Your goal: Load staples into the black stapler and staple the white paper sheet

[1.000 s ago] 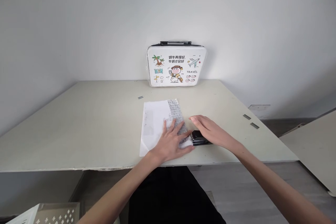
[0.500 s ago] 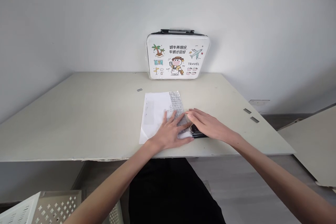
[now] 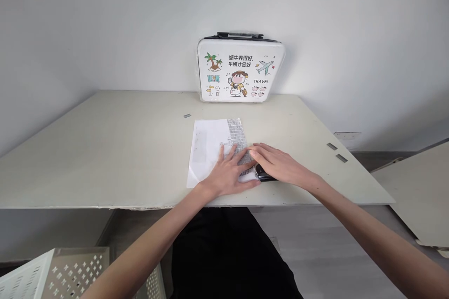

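My left hand (image 3: pixel 229 175) lies flat with its fingers spread, pressing on white paper sheets (image 3: pixel 206 142) with a dense printed strip down the right side. At the paper's right edge is a black stapler (image 3: pixel 265 175), mostly covered by my right hand (image 3: pixel 282 164). The right hand's fingers are together over the stapler's top, their tips beside the left fingers. How the stapler's jaws meet the paper is hidden under both hands.
A white cartoon-printed case (image 3: pixel 241 72) stands upright against the wall at the table's back. Small grey staple strips (image 3: pixel 331 146) lie on the table (image 3: pixel 115 149) at right, another staple strip (image 3: pixel 187 116) left of the case. A perforated plastic basket (image 3: pixel 75 271) is below left.
The view has tilted down slightly, so the case appears higher and farther right. Both hands keep nearly the same places on the paper and stapler.
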`<state>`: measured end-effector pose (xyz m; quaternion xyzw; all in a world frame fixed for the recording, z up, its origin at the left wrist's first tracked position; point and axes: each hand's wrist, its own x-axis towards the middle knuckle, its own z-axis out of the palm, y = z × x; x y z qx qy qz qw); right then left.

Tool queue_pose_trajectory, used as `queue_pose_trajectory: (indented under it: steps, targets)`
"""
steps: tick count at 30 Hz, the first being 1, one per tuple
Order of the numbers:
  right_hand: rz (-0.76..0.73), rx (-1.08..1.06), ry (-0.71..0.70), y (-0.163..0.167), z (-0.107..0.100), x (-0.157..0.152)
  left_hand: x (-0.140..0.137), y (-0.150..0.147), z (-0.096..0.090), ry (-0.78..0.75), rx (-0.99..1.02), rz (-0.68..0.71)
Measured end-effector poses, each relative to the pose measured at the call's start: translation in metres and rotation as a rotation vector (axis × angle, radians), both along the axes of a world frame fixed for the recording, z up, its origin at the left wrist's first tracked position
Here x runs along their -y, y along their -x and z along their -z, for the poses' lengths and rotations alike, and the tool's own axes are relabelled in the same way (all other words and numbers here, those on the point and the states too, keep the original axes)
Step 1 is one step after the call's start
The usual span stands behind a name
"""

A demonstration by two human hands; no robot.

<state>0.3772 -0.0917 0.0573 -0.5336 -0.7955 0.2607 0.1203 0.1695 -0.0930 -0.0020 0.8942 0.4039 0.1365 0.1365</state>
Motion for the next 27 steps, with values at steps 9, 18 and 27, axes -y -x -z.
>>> queue_pose_trajectory:
  steps: [9, 18, 27]
  targets:
    - [0.005, 0.045, -0.007, 0.003, 0.0004, -0.0003, 0.0013, -0.0015, 0.0025, -0.017, 0.003, 0.001]
    - [0.001, 0.089, 0.008, 0.0051, -0.0033, 0.0016, 0.0034, -0.0018, 0.0032, -0.034, -0.015, -0.016]
    - [0.007, 0.169, -0.032, 0.0084, 0.0016, -0.0001, 0.0036, -0.003, 0.0049, -0.046, 0.001, -0.017]
